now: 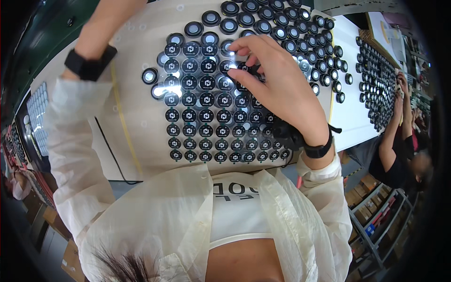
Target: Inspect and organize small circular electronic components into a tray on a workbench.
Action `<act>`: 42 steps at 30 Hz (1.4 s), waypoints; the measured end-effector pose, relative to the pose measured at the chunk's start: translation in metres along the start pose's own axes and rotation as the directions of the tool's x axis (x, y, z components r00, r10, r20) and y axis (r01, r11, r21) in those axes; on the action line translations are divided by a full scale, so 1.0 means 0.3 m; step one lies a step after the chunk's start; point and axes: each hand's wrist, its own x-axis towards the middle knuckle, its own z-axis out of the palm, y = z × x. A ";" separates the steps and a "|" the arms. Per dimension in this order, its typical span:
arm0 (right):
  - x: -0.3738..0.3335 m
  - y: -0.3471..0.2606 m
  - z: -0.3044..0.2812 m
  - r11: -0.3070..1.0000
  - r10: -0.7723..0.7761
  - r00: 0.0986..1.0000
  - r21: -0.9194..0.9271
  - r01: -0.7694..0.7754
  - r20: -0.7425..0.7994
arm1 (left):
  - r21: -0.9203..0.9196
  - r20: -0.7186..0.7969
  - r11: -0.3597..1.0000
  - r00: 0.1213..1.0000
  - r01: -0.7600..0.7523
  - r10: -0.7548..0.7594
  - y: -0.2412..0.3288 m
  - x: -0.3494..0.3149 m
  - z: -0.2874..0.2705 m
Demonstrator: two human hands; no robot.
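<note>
Work at the centre of the frame, on the clear sheet of round black labels (pixel 206 99) over the tabletop (pixel 149 145). Note the right hand (pixel 286 82): thumb and index fingers (pixel 249 43) moderately parted above the sheet's upper part; impossible, through the glare, to tell of anything held. Best to touch only label rims, with a level wrist, without nudging the black discs (pixel 229 26) crowding the upper frame. No seeing the left fingers, beyond the upper edge.
</note>
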 end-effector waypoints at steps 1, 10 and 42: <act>0.022 0.007 0.006 0.999 -0.036 0.999 0.003 0.036 0.010 | -0.076 0.039 0.996 0.998 -0.038 0.041 0.080 -0.022 -0.044; 0.160 0.026 0.093 0.995 -0.097 0.994 -0.007 0.098 0.048 | -0.447 0.205 0.893 0.967 -0.048 0.154 0.285 -0.297 -0.045; -0.073 0.010 -0.037 0.668 0.161 0.974 0.744 0.010 -0.157 | -0.414 0.261 0.909 0.952 -0.037 0.158 0.236 -0.138 0.025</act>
